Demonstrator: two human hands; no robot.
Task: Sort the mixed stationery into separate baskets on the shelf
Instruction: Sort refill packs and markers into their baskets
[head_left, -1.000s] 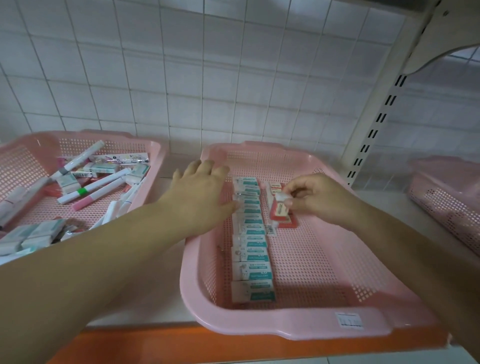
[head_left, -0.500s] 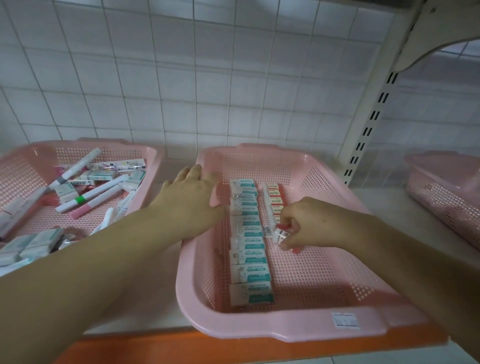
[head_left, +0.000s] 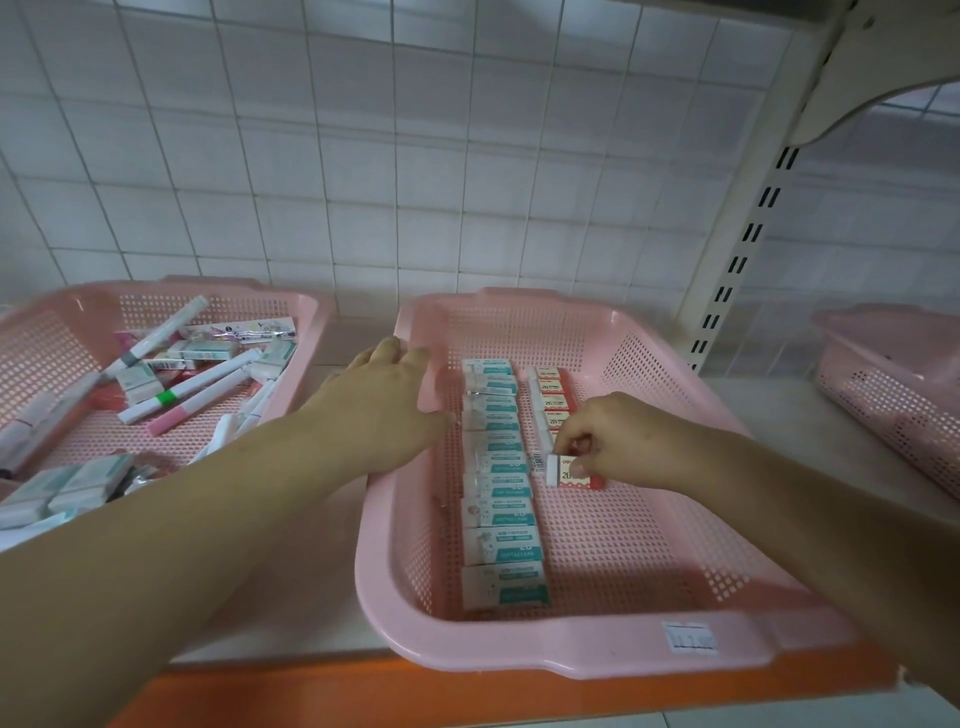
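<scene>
The right hand (head_left: 621, 441) pinches a red eraser (head_left: 571, 474) in curled fingers (head_left: 575, 432). The left hand (head_left: 384, 405) lies flat on the pink basket (head_left: 571, 656), its fingers straight.

Left hand (head_left: 382, 402) flat on the middle pink basket's (head_left: 571, 652) rim, right hand (head_left: 618, 441) pinching a red eraser (head_left: 571, 472) beside teal erasers (head_left: 498, 483), markers (head_left: 197, 382) in the left basket (head_left: 62, 306)

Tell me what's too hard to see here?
Head view:
- Red eraser: partly covered by the right hand pinching it.
- Teal erasers: print too small to read.
- Right basket: cut off by the picture's edge.
- Left basket: contents cut off at the left edge.
</scene>
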